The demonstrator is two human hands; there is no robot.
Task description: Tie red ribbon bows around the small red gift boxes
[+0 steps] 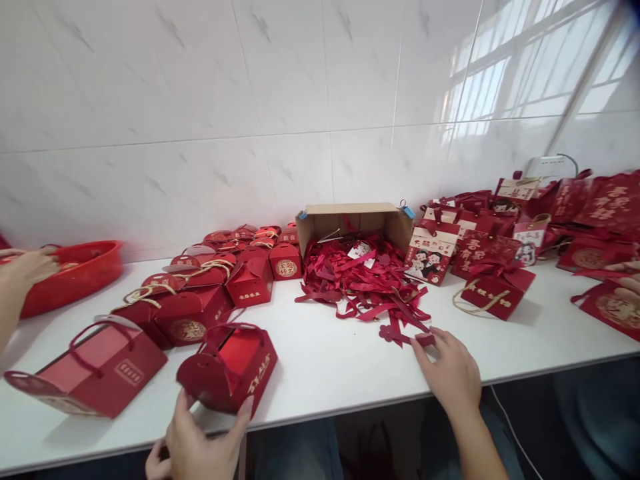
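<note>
My left hand (203, 437) is at the table's front edge, its thumb and fingers around the near end of a dark red gift box (227, 393) with a cord handle and gold lettering. The box stands on the white table, its top partly open. My right hand (453, 370) pinches a dark red ribbon (424, 340) between thumb and fingers. A flower-shaped piece shows at the ribbon's far end. Just beyond lies a heap of red ribbons (357, 273), spilling from a cardboard box (360, 217) tipped on its side.
Left of my hand stands an open red box (107, 373), with rows of red gift boxes (193, 313) behind. A person's hand (30, 270) reaches into a red basin (80, 273). Decorated boxes (433, 253) crowd the right side, where another person's hand (627, 283) shows.
</note>
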